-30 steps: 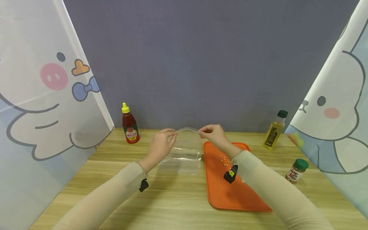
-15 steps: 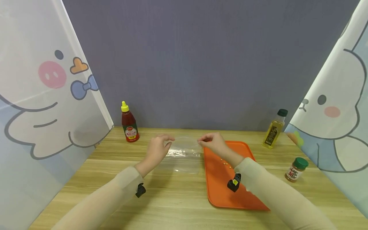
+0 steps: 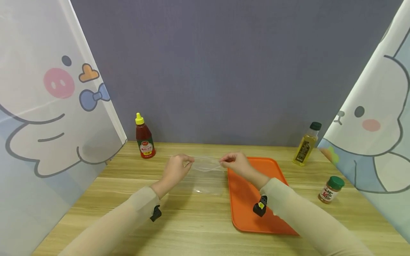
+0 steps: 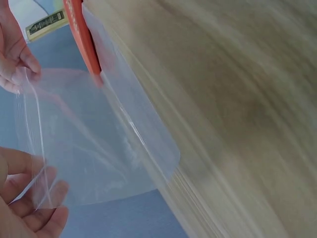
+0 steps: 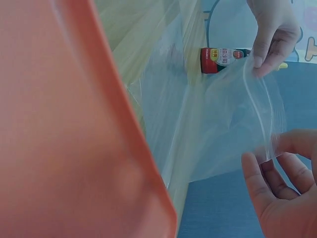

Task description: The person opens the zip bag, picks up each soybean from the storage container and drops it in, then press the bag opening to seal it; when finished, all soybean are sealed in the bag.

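Between both hands hangs a clear zip-lock bag, its zip edge uppermost and its mouth slightly parted in the head view. My left hand pinches the left end of that edge between thumb and fingers. The right hand pinches the opposite end, beside the orange tray. In the left wrist view the bag looks flat and see-through, with its bottom edge by the wooden table. The zip strip also shows in the right wrist view, running along the bag from one hand to the other.
A red sauce bottle with a yellow cap stands at the back left of the wooden table. On the right are an oil bottle and a green-lidded spice jar. A grey panel rises behind.
Both hands have come down and nearer with the bag. Its mouth edge, arched up a second ago, now forms a narrow parted loop. The right forearm now covers most of the small pale pieces on the tray.
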Available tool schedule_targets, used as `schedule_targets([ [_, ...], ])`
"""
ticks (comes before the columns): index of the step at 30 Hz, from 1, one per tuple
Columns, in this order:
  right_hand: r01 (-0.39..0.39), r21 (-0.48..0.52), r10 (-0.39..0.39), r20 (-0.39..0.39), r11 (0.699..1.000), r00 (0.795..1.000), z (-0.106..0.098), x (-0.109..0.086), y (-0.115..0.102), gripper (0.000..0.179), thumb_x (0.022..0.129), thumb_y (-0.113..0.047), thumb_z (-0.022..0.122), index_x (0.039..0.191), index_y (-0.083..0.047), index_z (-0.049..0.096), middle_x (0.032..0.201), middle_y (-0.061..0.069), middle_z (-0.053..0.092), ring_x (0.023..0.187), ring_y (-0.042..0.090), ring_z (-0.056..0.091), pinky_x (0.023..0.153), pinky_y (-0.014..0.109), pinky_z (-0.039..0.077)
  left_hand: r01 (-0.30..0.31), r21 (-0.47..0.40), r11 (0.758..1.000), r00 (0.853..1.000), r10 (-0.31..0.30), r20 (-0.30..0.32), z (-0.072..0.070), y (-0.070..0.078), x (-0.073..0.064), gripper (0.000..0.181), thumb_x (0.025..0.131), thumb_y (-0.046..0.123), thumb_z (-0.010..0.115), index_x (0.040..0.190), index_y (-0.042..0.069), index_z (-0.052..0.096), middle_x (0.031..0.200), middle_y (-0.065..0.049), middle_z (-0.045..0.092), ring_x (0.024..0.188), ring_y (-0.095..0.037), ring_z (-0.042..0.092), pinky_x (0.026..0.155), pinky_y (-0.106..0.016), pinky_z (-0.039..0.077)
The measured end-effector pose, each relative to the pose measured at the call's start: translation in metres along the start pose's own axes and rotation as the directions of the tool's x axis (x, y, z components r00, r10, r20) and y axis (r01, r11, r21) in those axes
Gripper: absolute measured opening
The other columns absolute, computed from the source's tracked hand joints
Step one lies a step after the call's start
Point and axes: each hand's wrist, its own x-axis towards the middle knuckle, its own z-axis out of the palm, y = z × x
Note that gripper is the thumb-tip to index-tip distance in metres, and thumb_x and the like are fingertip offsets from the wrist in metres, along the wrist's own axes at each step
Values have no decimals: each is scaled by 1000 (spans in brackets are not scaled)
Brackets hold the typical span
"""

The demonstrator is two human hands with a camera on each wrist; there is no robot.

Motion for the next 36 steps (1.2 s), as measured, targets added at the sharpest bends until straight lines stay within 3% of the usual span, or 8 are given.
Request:
schedule_targets([
  [6, 12, 50, -13, 31, 999, 999, -5, -1, 1, 18, 90, -12, 69, 104, -2, 73, 101, 8, 71, 89, 16, 64, 88, 49, 53, -4, 11, 1000, 998, 5, -63, -1, 6, -4, 12, 82, 10, 76, 94, 13, 77, 100, -5, 75, 87, -24, 72, 62, -34, 57],
  [12, 33, -1, -33, 24, 999, 999, -5, -4, -2, 15, 90, -12, 69, 102, -4, 74, 100, 6, 72, 93, 18, 64, 82, 36, 55, 30, -35, 999, 997, -32, -76, -1, 10, -8, 20, 79, 4, 77, 97, 13, 76, 102, -4, 74, 92, -23, 70, 67, -35, 57],
  [19, 80, -65, -82, -27, 995, 996, 2, -5, -1, 14, 87, -5, 69, 100, -4, 73, 100, 9, 72, 95, 23, 66, 81, 35, 57, 83, -95, 992, 996, -86, -20, 0, 12, -9, 38, 75, -6, 71, 107, 13, 74, 112, -4, 71, 97, -25, 68, 43, -20, 38],
  [23, 73, -79, -78, -53, 994, 996, 3, -4, -1, 16, 88, -7, 69, 103, -4, 72, 101, 10, 71, 97, 24, 65, 83, 36, 56, 84, -120, 989, 996, -83, 11, -1, 15, -9, 43, 75, -8, 70, 112, 13, 72, 115, -5, 70, 98, -26, 68, 41, -19, 33],
  [28, 54, -100, -60, -62, 994, 996, 7, -2, -3, 19, 87, -6, 68, 106, -3, 71, 99, 11, 70, 93, 24, 64, 75, 34, 54, 96, -146, 985, 995, -92, 34, 1, 17, -10, 47, 75, -9, 68, 117, 11, 70, 117, -6, 70, 93, -26, 69, 39, -18, 26],
  [36, 2, -149, -10, -54, 989, 998, 18, 0, -11, 23, 85, -8, 71, 108, -4, 70, 99, 7, 69, 93, 22, 63, 78, 36, 53, 110, -166, 980, 994, -104, 46, 3, 18, -12, 48, 75, -10, 68, 119, 9, 68, 121, -10, 68, 90, -28, 69, 38, -16, 30],
])
